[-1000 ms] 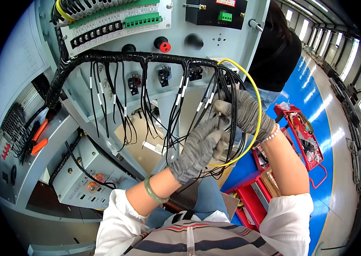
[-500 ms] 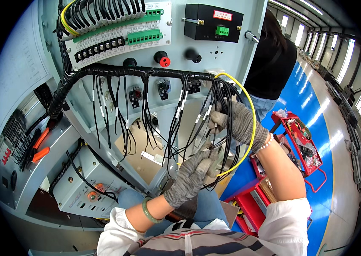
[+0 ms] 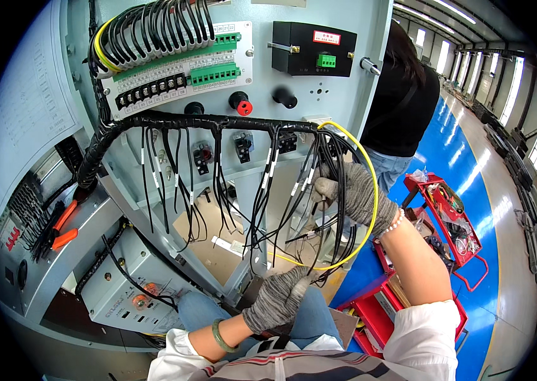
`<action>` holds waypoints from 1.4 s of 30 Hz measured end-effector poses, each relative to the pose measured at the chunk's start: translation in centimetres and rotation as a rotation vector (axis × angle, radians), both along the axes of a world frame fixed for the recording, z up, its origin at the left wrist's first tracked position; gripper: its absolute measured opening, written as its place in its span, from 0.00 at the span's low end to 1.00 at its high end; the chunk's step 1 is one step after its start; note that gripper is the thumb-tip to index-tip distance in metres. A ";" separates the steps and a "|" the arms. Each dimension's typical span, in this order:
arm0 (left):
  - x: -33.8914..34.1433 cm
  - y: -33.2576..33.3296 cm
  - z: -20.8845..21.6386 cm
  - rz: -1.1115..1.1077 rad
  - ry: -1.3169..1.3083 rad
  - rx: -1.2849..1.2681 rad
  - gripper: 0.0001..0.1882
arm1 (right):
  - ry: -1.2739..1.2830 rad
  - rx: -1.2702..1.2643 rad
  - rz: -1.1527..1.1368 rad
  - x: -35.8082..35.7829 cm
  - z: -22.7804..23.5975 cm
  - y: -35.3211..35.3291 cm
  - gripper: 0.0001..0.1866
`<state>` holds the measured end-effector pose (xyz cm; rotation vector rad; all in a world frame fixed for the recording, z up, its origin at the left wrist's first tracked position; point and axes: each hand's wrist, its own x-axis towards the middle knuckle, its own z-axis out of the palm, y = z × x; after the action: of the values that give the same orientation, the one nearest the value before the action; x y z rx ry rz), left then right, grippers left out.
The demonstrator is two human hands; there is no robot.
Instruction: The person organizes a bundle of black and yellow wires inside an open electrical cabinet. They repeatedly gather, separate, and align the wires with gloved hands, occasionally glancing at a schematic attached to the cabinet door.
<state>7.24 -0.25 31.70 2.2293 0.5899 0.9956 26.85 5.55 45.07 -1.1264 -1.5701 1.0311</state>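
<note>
My right hand (image 3: 358, 193), in a grey knit glove, is closed on a black wire among the drop wires at the right end of a harness. The thumb and forefinger pinch it, and the other fingers curl behind the bundle. Below it, my gloved left hand (image 3: 278, 297) has its fingers pressed together at the lower end of a black wire (image 3: 320, 241), which runs down from the right hand. A yellow wire (image 3: 375, 190) loops around the right-hand bundle. The taped black harness (image 3: 198, 120) crosses the panel, with several groups of labelled black wires hanging from it.
Terminal blocks (image 3: 214, 74) and a black box (image 3: 313, 51) are mounted on the pale panel (image 3: 262, 95). Orange-handled pliers (image 3: 64, 219) rest at left. Red tool carts (image 3: 437, 216) stand at right. Another person in black (image 3: 402, 95) is behind the panel.
My left hand has moved down along the wires, toward my lap and away from the right hand. The right hand keeps its pinch. The panel sits slightly lower in view.
</note>
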 end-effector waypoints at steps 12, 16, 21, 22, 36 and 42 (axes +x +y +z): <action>-3.1 -1.0 -3.4 0.060 0.289 0.103 0.15 | 0.042 0.023 -0.009 0.0 -0.8 0.3 0.08; -3.3 -2.2 -4.0 0.028 0.217 -0.119 0.14 | -0.095 0.055 -0.039 0.6 -1.0 0.7 0.09; -5.1 -2.4 -4.3 -0.031 0.635 -0.012 0.14 | -0.064 0.069 -0.104 0.6 -0.5 1.0 0.10; -5.7 -1.6 -3.6 -0.061 0.721 0.001 0.16 | -0.166 0.102 -0.090 1.3 -0.3 1.0 0.10; 0.4 9.1 17.2 0.420 0.080 1.062 0.23 | -0.263 0.154 -0.058 2.1 -0.3 0.6 0.16; 2.1 10.1 18.6 0.613 0.411 1.176 0.20 | -0.250 0.160 -0.035 2.0 0.1 0.3 0.15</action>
<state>9.32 9.82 50.34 3.4545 1.1081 1.4181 28.89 5.80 45.21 -1.2018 -1.7886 0.7479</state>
